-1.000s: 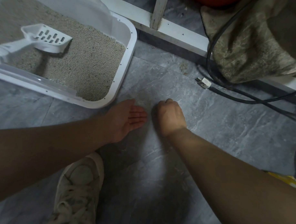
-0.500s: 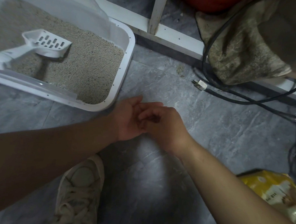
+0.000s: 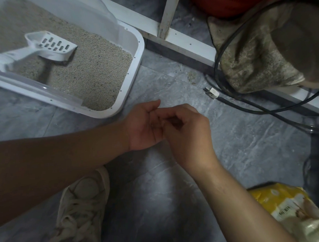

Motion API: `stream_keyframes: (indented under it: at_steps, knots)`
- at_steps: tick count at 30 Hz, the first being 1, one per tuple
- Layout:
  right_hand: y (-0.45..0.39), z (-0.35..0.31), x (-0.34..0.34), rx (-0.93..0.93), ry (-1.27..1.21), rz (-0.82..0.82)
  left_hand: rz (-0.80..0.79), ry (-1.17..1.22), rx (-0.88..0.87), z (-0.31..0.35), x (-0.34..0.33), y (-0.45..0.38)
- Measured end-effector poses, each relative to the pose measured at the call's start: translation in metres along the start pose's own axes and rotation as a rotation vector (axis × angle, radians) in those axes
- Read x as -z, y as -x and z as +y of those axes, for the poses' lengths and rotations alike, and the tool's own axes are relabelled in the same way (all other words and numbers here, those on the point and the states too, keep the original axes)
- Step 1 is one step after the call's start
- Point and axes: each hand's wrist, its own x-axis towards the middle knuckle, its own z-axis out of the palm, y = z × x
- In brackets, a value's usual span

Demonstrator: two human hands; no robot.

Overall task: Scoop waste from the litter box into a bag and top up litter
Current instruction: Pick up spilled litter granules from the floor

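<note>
A white litter box (image 3: pixel 137 53) sits at the upper left, filled with pale grey litter (image 3: pixel 95 73). A white slotted scoop (image 3: pixel 51 48) rests in it, its handle toward the left edge. Just right of the box's near corner, my two hands meet above the grey floor. My left hand (image 3: pixel 144 127) is turned palm up and loosely cupped. My right hand (image 3: pixel 189 136) has curled fingers whose tips touch the left palm; whether they pinch anything is hidden. A yellow litter bag (image 3: pixel 287 206) lies at the lower right.
A black cable (image 3: pixel 246 105) with a white plug (image 3: pixel 212 92) runs across the floor at the right. A dirty cloth (image 3: pixel 256 57) lies on a white frame (image 3: pixel 185 44) at the back. My pale shoe (image 3: pixel 81 205) stands below the hands.
My right hand has lifted off the floor and moved left onto my upturned left palm. The view has shifted, bringing the yellow bag into sight.
</note>
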Motion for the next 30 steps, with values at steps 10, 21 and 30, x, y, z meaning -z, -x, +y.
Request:
stream_keyframes:
  at_steps: [10,21,30]
  knots:
    - [-0.013,0.009,0.020,-0.231,-0.238,0.077,0.072,0.160,-0.026,-0.004,-0.002,0.010]
    - [-0.037,0.094,-0.005,-0.330,0.463,-0.191,0.250,0.208,-0.094,-0.002,0.027,0.019]
    - [-0.036,0.102,-0.055,0.021,0.723,-0.417,0.282,0.225,-0.081,-0.004,0.045,0.026]
